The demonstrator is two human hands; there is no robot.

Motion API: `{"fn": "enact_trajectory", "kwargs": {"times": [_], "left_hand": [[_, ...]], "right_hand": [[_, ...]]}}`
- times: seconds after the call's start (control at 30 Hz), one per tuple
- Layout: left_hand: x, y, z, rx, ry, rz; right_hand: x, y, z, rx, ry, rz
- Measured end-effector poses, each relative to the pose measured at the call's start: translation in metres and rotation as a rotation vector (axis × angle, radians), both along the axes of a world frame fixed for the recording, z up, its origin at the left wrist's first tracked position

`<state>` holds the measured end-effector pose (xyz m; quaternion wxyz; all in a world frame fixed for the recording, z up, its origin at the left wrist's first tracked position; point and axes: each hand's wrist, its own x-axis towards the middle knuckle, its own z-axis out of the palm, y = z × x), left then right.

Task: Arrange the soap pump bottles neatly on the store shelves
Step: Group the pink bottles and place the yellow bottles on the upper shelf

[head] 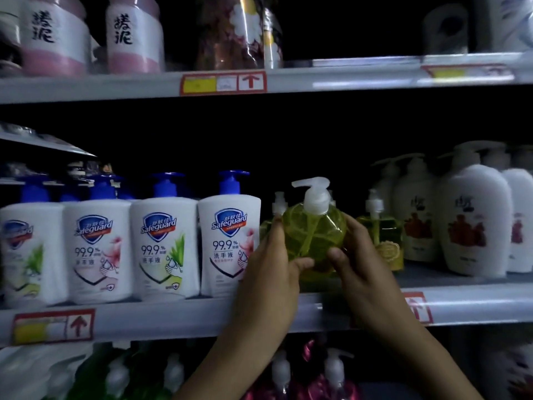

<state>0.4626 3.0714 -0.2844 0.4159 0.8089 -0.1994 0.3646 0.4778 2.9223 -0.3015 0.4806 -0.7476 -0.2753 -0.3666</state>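
A yellow-green clear pump bottle [313, 235] with a white pump stands on the middle shelf [184, 316], near its front edge. My left hand [274, 272] grips its left side and my right hand [357, 264] grips its right side. Behind it, partly hidden, are two more yellow bottles: one at the left [266, 228] and one at the right [383, 235] with a gold label. A row of white Safeguard bottles [229, 243] with blue pumps fills the shelf to the left, standing upright and facing forward.
White bottles with red prints [473, 220] crowd the right end of the shelf. The upper shelf [346, 77] holds pink-and-white jars [132, 36] and a dark floral pack. Pump bottles in green and pink [334, 373] stand on the shelf below.
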Motion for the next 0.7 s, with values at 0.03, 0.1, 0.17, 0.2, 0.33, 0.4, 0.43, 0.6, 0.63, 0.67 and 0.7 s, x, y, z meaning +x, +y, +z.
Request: {"fn": "enact_trajectory", "kwargs": {"times": [0.03, 0.1, 0.17, 0.2, 0.33, 0.4, 0.43, 0.6, 0.63, 0.67, 0.7], "left_hand": [[0.0, 0.0, -0.002, 0.025, 0.031, 0.015], [-0.005, 0.0, -0.003, 0.074, 0.087, 0.056], [-0.009, 0.001, -0.001, 0.124, 0.111, 0.127], [-0.011, 0.001, 0.001, 0.147, 0.114, 0.162], [-0.022, 0.005, -0.001, 0.28, 0.071, 0.263], [-0.027, 0.009, -0.005, 0.333, 0.085, 0.279], [-0.029, 0.011, -0.007, 0.357, 0.086, 0.286], [-0.039, 0.016, -0.012, 0.454, 0.062, 0.312], [-0.041, 0.016, -0.012, 0.46, 0.059, 0.315], [-0.042, 0.017, -0.012, 0.463, 0.056, 0.315], [-0.042, 0.018, -0.013, 0.466, 0.054, 0.313]], "right_hand": [[-0.001, -0.001, 0.0, -0.009, 0.033, -0.018], [-0.004, 0.0, 0.001, -0.047, 0.076, -0.061], [-0.005, 0.0, 0.004, -0.09, 0.104, -0.094], [-0.004, 0.0, 0.007, -0.107, 0.13, -0.098], [-0.003, -0.001, 0.018, -0.246, 0.252, -0.127], [-0.004, 0.001, 0.022, -0.374, 0.267, -0.182], [-0.003, 0.002, 0.022, -0.417, 0.27, -0.209], [0.004, 0.009, 0.023, -0.4, 0.245, -0.214], [0.005, 0.011, 0.023, -0.385, 0.248, -0.216], [0.006, 0.012, 0.022, -0.371, 0.25, -0.223], [0.006, 0.014, 0.021, -0.362, 0.242, -0.231]]}}
